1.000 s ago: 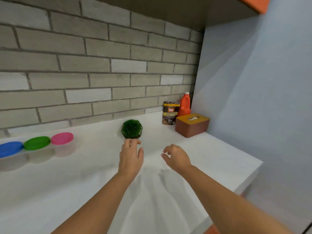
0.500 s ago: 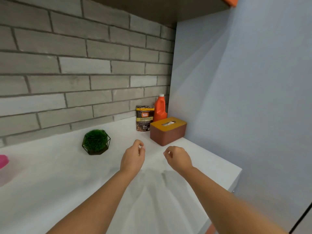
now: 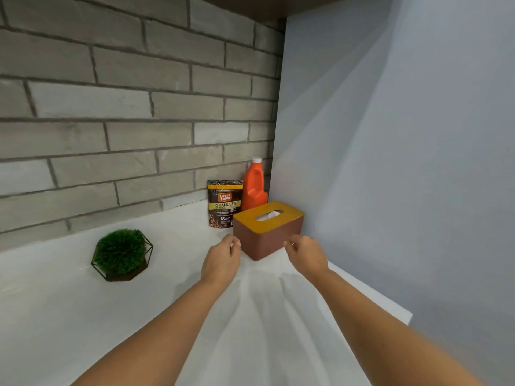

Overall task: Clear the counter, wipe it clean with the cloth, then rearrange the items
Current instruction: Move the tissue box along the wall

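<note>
Hands half-curled, empty, flanking tissue box w/o touching.

My view has swung right: the lidded tubs are gone from sight. Both my hands have moved forward to the box, left hand just off its left corner, right hand at its near side, fingers curled, nothing gripped.

White counter: green plant in black wire holder, brown tissue box, dark granules pouch, orange plastic bottle (corner).
</note>
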{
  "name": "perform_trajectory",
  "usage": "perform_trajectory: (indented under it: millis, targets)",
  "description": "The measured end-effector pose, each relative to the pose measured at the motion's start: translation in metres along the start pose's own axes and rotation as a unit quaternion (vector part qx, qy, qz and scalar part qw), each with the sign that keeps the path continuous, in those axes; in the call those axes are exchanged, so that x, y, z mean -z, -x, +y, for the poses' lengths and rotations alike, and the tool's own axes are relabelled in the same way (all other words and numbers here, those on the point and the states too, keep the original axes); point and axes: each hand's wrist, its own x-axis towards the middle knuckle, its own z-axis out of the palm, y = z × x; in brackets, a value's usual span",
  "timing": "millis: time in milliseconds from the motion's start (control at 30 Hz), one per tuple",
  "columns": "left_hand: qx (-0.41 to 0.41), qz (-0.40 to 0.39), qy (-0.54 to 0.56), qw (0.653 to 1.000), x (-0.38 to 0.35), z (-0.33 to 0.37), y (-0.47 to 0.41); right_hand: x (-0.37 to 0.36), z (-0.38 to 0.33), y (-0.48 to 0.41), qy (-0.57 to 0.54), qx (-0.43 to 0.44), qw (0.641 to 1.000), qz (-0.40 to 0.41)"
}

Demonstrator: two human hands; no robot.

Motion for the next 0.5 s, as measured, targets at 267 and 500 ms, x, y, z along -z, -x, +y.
perform_trajectory:
  millis: [267,500]
  targets:
    - [0.078,0.021,-0.008,0.997,-0.040,0.005,-0.059,-0.008,0.038,-0.093,-0.013,0.029,0.999,-0.015]
    - [0.146,0.080,-0.009,0.986,-0.085,0.006,-0.102,-0.029,0.073,-0.154,-0.066,0.007,0.997,-0.041]
